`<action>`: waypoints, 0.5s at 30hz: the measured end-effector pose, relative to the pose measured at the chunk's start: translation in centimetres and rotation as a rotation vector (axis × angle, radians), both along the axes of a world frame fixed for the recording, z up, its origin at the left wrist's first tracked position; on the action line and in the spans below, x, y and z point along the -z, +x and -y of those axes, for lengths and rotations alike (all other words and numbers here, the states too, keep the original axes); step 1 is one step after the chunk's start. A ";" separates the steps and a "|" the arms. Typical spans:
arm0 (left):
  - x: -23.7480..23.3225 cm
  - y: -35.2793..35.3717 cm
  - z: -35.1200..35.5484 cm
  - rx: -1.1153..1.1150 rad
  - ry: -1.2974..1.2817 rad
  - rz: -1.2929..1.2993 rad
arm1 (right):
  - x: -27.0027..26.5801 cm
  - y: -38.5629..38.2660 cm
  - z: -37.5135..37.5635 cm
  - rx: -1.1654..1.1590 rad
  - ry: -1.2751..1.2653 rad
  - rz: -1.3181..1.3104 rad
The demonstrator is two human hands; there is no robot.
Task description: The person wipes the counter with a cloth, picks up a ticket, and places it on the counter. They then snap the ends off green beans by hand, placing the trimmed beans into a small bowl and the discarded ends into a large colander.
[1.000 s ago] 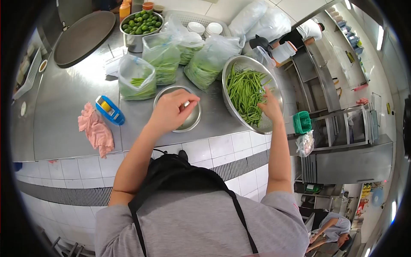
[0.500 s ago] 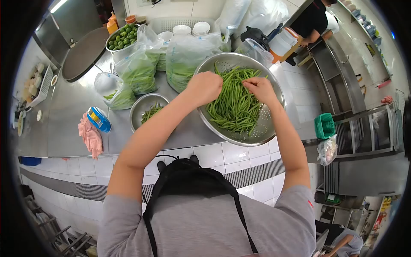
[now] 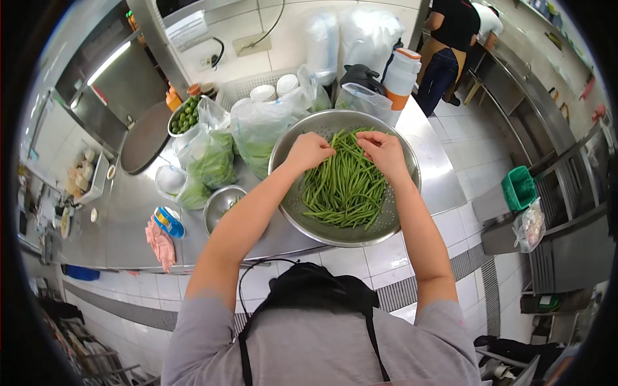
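Observation:
A large perforated metal colander stands near the counter's front edge, holding a heap of long green beans. Over the left part of the heap is my left hand, its fingers pinched together; what they hold is too small to make out. My right hand is above the heap's upper right, thumb and fingers also pinched, with any bean between them hard to tell. A small metal bowl with green pieces sits left of the colander, partly behind my left forearm.
Plastic bags of green vegetables, a bowl of limes and stacked white bowls stand behind. A blue container and pink cloth lie left. A drinks jug is back right. Two people stand beyond.
The view has shifted, so the counter appears lower and the wall shows more. My left hand has turned from a fist-like pose to a pinch, and both hands remain over the beans.

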State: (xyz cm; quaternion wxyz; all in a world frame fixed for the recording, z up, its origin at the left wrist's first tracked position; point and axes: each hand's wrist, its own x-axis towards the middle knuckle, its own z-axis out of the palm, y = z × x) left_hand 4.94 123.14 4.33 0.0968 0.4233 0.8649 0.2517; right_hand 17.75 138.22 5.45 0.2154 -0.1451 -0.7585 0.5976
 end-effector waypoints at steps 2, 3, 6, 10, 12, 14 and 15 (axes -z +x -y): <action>-2.3 1.9 1.6 -0.115 0.222 0.383 | 0.0 0.1 -0.1 -0.038 -0.057 -0.001; -2.5 2.4 2.0 -0.106 0.320 0.496 | -0.1 0.1 0.1 -0.093 -0.104 0.015; -3.2 3.6 3.0 -0.209 0.597 0.857 | -0.6 0.6 0.9 -0.131 0.169 -0.143; -2.6 2.6 4.0 -0.230 0.808 1.120 | -1.0 1.2 2.5 -0.155 0.516 -0.241; -2.4 2.5 4.0 -0.216 0.798 1.238 | -1.7 1.5 3.7 -0.226 0.551 -0.323; -2.0 3.1 3.3 -0.226 0.745 1.243 | -2.5 1.9 4.2 -0.262 0.590 -0.401; -1.6 3.6 2.9 -0.231 0.688 1.254 | -2.4 1.5 3.9 -0.256 0.649 -0.525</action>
